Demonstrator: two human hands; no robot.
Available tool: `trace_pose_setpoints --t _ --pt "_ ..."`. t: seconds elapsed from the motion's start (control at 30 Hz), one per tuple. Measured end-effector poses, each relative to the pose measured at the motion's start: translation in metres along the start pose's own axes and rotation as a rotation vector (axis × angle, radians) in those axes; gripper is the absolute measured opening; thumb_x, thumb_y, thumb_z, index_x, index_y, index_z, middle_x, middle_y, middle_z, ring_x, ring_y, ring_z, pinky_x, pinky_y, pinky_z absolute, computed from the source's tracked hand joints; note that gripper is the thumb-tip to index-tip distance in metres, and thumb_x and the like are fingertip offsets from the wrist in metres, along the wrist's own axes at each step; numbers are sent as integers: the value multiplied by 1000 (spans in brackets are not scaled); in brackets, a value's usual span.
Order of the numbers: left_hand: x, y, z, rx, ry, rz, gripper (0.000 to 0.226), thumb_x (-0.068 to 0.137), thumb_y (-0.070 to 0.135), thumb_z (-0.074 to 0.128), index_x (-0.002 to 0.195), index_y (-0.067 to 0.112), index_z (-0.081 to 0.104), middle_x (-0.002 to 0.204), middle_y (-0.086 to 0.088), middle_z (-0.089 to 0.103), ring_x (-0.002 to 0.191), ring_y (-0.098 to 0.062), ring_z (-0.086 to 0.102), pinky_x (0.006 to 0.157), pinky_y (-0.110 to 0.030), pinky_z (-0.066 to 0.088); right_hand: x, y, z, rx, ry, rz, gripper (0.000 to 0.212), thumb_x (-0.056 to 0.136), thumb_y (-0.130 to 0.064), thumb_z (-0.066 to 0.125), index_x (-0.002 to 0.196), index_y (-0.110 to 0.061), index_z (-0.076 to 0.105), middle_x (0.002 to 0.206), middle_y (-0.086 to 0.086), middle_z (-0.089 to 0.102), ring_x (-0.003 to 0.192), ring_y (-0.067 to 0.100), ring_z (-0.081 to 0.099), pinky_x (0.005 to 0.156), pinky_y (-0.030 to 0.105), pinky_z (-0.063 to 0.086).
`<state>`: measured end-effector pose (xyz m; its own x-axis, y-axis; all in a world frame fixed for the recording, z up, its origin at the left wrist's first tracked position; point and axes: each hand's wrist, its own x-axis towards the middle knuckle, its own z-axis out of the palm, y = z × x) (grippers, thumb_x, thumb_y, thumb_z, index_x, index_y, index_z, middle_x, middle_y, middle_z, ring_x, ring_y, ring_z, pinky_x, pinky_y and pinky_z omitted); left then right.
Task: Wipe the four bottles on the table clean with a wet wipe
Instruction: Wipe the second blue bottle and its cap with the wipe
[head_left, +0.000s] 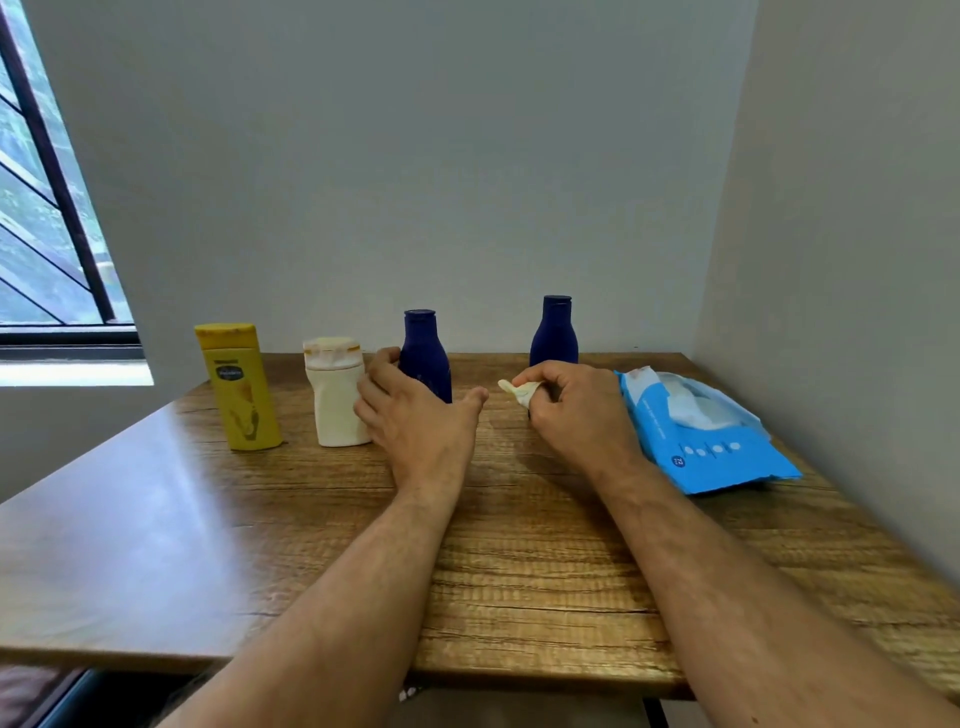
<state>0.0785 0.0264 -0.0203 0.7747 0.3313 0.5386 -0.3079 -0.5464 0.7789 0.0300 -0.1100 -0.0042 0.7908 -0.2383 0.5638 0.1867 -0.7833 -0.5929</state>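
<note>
Fingers (535, 402) of the right hand (576, 410) are curled and pinched round a crumpled wet wipe (519, 391), held just above the table (260, 519).

Left hand (415, 415) is seen spread, fingertips at the nearer dark blue bottle (427, 353), its thumb held out to the side. A white bottle (335, 397) and a yellow bottle (236, 387) are stood upright to its left; the second dark blue bottle (554, 332) is partly hidden behind the right hand. A blue wipes pack (696, 436) is lying open at the right edge.
</note>
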Motion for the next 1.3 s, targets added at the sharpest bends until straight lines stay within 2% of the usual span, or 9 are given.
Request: trace_pose_setpoints --t 0.13,0.23,0.37,0.47,0.7,0.83,1.07,1.2,1.3 --pt "4 -2 7 21 -26 -26 89 76 28 86 144 10 31 147 -12 39 136 -29 38 113 -36 30 1 0 2 0 6 -6 25 93 -14 59 112 -26 71 112 -7 70 103 9 60 95 22 50" --pt "4 -2 9 13 -80 -35 86 77 34 86 142 11 35 143 -12 40 132 -28 41 110 -39 34 1 0 2 8 12 -9 25 93 -14 59 111 -26 71 108 -8 69 95 4 59 84 10 45" --pt "7 0 5 -99 -233 -82 77 73 47 85 131 15 46 130 -2 45 110 -14 47 92 -30 43 0 1 -1 30 69 -18 24 93 -13 59 111 -24 71 104 -8 70 91 5 60 76 7 43" --pt "24 7 4 -258 -422 -123 61 69 47 87 114 23 53 116 1 60 98 -16 63 83 -32 54 2 0 -2 47 105 -30 23 94 -14 59 112 -23 70 103 -6 70 93 7 61 77 9 45" --pt "48 0 0 -642 -645 -490 50 69 26 90 108 9 63 91 -9 66 73 -21 61 68 -37 56 2 -5 5 51 90 -79 26 93 -14 59 110 -28 70 86 -15 65 67 -1 56 58 5 42" --pt "48 -10 4 -816 -655 -586 56 72 13 88 120 5 59 104 -13 64 81 -25 65 68 -38 61 5 -15 12 73 90 -140 26 92 -10 60 110 -25 71 84 -15 65 70 -6 57 59 6 45" --pt "48 -19 13 -754 -634 -567 62 75 14 86 127 10 52 104 -14 72 68 -20 74 60 -37 62 35 -34 26 -48 5 -184 29 93 -11 55 115 -21 71 105 -7 72 70 -3 62 65 3 46" --pt "50 -20 12 -811 -641 -581 59 77 11 84 127 9 53 102 -16 73 59 -18 74 56 -34 59 39 -37 36 -43 6 -175 29 94 -11 54 116 -19 71 110 -3 72 86 3 66 82 16 55" --pt "52 -20 11 -869 -666 -583 56 76 7 83 125 8 55 104 -16 74 67 -22 76 64 -40 62 34 -32 40 22 31 -113 29 94 -11 55 116 -21 70 107 -5 72 84 3 67 81 19 57"
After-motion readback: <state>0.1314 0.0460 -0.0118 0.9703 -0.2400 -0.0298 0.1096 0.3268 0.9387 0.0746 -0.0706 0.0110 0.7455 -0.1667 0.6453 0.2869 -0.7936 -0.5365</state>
